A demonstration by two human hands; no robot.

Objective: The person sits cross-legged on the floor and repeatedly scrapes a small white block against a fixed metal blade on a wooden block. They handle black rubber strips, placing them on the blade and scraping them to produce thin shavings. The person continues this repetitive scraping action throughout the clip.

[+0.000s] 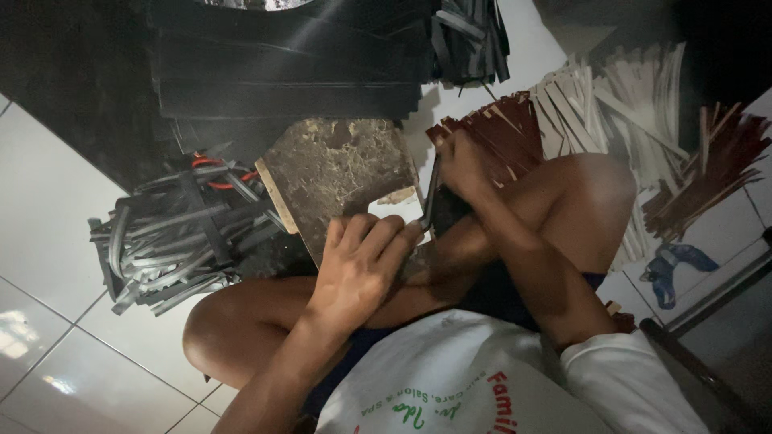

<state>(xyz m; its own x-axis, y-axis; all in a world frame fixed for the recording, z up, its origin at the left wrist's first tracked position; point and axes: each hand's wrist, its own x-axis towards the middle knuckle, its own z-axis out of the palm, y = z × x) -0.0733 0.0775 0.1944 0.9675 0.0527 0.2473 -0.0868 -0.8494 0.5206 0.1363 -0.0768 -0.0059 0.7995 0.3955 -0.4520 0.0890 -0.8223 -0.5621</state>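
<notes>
over the worn board (342, 173), both hands' fingers (378, 233) clamp a dark strip (434, 197).

A dim indoor scene with a cool bluish cast. The brightest areas are the glossy white floor tiles (48, 209) at the left, where soft patches of reflected light glare near the lower left corner. The upper part sinks into near black: a stack of dark flat sheets (281, 72) shows only faint streaks of sheen along its edges. The person's bare knees and both hands sit in muted, shadowed light, with little detail between them. The far right edge is dark and murky. Fine detail looks soft and slightly grainy throughout.
</notes>
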